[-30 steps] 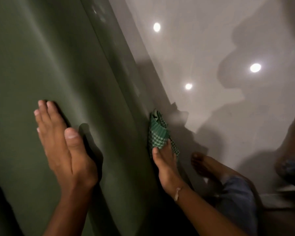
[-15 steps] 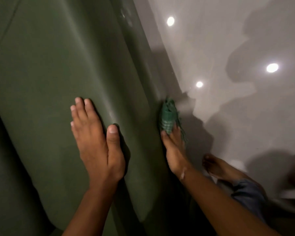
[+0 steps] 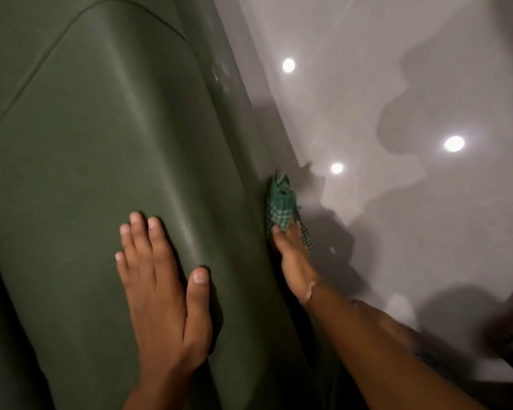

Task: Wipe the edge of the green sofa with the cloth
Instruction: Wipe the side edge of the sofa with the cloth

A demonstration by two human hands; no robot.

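Note:
The green sofa (image 3: 95,149) fills the left half of the view, its rounded cushion seamed near the top. My left hand (image 3: 160,279) lies flat on the cushion, fingers apart, holding nothing. My right hand (image 3: 293,261) presses a green checked cloth (image 3: 280,205) against the sofa's outer edge, where the side drops toward the floor. The cloth sticks out past my fingertips, and part of it is hidden under my fingers.
A glossy grey tiled floor (image 3: 382,99) runs along the right of the sofa, with bright reflections of ceiling lights and dark shadows of a person. A blurred dark shape (image 3: 510,335) sits at the lower right edge.
My right hand has slid the cloth farther along the sofa's edge, away from me. My left hand has shifted forward on the cushion, and the view has swung so more of the cushion shows.

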